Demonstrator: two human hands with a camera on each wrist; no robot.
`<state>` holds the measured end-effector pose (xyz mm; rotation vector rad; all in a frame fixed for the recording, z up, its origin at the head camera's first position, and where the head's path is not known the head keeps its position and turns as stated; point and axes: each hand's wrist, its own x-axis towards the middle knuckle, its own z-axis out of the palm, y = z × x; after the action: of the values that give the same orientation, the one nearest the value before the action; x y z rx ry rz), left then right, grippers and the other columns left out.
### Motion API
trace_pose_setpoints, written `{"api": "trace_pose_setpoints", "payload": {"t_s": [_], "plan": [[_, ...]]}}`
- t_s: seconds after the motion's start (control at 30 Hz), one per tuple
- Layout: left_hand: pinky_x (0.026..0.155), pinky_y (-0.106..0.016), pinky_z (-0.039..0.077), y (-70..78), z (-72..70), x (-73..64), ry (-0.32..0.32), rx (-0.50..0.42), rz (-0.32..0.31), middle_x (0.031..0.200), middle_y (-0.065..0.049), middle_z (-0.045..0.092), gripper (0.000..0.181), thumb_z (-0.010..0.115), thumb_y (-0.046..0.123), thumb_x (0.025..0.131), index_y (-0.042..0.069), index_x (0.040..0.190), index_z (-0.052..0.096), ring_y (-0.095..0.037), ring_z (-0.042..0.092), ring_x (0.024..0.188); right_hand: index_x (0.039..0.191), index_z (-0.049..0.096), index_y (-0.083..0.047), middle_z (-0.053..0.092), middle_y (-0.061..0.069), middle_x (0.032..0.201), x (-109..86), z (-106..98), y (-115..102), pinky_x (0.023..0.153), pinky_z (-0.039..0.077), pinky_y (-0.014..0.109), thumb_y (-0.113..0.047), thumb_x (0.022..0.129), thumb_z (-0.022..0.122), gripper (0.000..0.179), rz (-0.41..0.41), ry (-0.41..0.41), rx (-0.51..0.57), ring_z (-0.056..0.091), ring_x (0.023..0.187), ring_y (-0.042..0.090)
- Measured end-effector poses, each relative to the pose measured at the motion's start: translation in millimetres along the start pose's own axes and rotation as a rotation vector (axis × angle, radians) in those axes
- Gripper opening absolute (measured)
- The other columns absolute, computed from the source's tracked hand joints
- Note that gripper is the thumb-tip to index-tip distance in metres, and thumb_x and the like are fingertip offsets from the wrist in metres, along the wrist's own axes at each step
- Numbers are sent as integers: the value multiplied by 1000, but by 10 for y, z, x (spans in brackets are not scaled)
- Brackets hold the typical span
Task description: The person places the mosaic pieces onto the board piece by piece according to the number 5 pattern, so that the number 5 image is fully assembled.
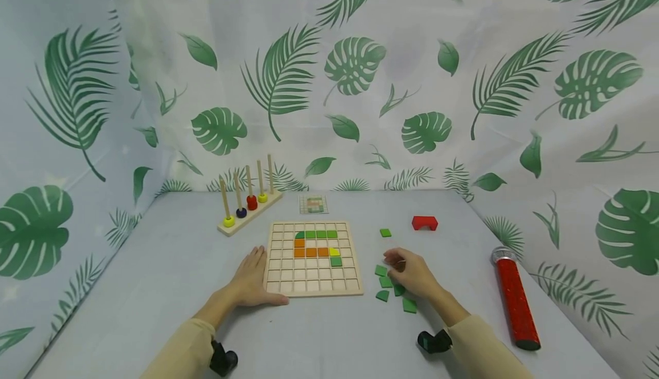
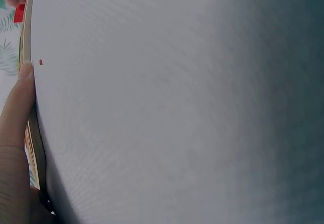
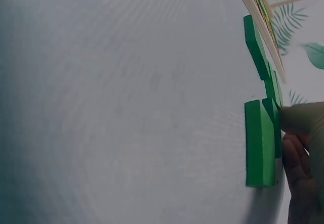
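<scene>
Grip of the left hand [image 1: 252,282] is lying spread against the left edge of the grid board [image 1: 314,274]; between board and the right edge of the bench [image 1: 154,287], green tiles [image 1: 385,282], probably light and stiff, best held by their sides, are lying around the right hand [image 1: 414,277], whose pinch I cannot tell.

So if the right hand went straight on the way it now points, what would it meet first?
Likely the wooden grid board, at its right edge; the right hand could pass above it, since its height is unclear.
</scene>
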<state>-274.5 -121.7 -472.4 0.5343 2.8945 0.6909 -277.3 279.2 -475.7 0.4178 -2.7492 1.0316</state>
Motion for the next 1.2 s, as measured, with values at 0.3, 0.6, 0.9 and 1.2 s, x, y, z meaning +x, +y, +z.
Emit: {"api": "trace_pose_setpoints", "payload": {"t_s": [0.3, 0.6, 0.9, 1.2], "plan": [[114, -50, 8, -14, 7, 0, 10, -5, 0, 152, -29, 11, 131, 73, 70, 61, -11, 146, 13, -40, 5, 141, 115, 61, -6, 63, -2, 98, -39, 20, -27, 84, 52, 37, -9, 76, 78, 42, -43, -24, -37, 57, 91, 14], [114, -49, 7, -16, 25, -2, 8, -2, 3, 152, -28, 10, 131, 72, 70, 61, -10, 146, 12, -39, 3, 141, 115, 62, -5, 63, -2, 94, -12, 82, -76, 82, 52, 36, -16, 70, 84, 51, -27, 0, -85, 58, 88, 14], [114, -49, 7, -1, 5, -6, 12, -15, 5, 153, -28, 11, 131, 73, 69, 61, -10, 146, 13, -39, 4, 141, 116, 60, -4, 61, -1, 91, 82, 60, -124, 81, 52, 34, -8, 76, 79, 45, 42, -34, -49, 56, 86, 15], [115, -48, 7, -3, 0, -8, 8, -8, -4, 153, -27, 11, 131, 74, 69, 61, -10, 146, 13, -39, 4, 141, 114, 61, -3, 63, -1, 90, 157, 89, -105, 78, 53, 33, -2, 77, 75, 39, 30, -21, -48, 57, 84, 14]]}}
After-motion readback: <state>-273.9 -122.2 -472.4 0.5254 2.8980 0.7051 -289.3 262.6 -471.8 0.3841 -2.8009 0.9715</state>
